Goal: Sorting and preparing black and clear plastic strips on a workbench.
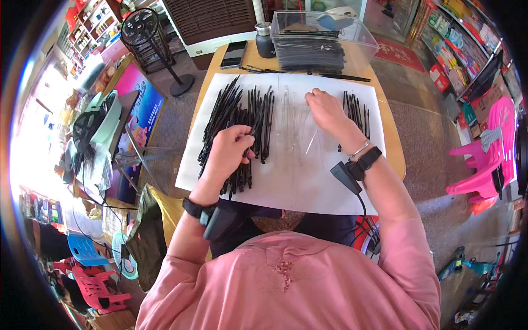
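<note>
White sheet [319,181]: landmark of the figure; it lies on a wooden table [394,148], whose surface shows past the sheet's right and far edges.
Black strips, left group [219,118]: many slender pieces on the sheet's left part, overlapping and mostly pointing toward its far edge.
Black strips, inner group [268,124]: nearer the sheet's middle, in looser alignment.
Black strips, right group [346,104]: a few pieces, spaced apart, near the sheet's right edge.
Thin pale strands [287,113]: spread lengthwise over the sheet's middle; their fine ends are too faint to trace.
White sliver [312,141]: slanted on the sheet, right of its middle.
Left hand [226,153]: over the sheet's left part, among the black strips; fingers curled, thumb near the forefinger. Whether it grips a strip cannot be told.
Right hand [327,110]: over the sheet's far right part, beside the strands; fingertips bunched. Whether they pinch a strand cannot be told.
Clear bin [360,44]: beyond the sheet's far edge, containing dark strips.
Dark bottle [265,44]; black phone [234,55]: beyond the sheet's far edge, toward its left.
</note>
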`<state>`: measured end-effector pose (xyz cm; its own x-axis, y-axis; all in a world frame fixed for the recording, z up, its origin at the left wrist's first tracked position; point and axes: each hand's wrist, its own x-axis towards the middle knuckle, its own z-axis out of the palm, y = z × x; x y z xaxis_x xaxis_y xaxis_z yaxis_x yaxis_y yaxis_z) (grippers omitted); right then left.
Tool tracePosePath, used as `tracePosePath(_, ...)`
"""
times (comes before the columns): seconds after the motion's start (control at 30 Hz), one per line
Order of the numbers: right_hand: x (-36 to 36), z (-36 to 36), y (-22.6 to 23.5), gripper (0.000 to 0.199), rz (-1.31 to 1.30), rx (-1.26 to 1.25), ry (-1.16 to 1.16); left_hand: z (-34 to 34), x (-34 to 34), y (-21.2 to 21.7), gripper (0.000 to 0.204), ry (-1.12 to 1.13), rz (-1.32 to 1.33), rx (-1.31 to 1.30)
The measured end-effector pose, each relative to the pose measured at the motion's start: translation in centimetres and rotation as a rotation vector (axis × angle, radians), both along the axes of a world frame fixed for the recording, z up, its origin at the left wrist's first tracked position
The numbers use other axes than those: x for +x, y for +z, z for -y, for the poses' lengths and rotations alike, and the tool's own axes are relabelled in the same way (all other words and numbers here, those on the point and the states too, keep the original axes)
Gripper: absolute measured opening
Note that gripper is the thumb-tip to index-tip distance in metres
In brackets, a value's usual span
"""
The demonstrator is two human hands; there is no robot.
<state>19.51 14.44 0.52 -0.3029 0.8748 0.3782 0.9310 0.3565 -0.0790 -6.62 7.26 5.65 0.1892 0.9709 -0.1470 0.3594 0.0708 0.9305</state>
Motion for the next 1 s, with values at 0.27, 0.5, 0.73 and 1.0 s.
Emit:
tracePosePath(0.27,0.8,-2.2,0.6,0.013,0.014,-0.178,0.077,1.6,-0.1,-1.0,0.030,-0.058,0.448,-0.214)
tracePosePath(0.5,0.7,-2.0,3.2,0.010,0.198,0.045,0.172,2.2,1.1,-1.3,0.028,-0.156,0.513,-0.264)
tracePosePath(0.73,1.5,0.7,8.8,0.009,0.434,0.115,0.258,1.1,3.5,-2.6,0.029,-0.216,0.584,-0.211)
tracePosePath(1.0,0.9,4.9,7.1,0.008,-1.086,-0.411,-0.169,0.8,5.6,-4.8,0.032,-0.137,0.644,-0.143)
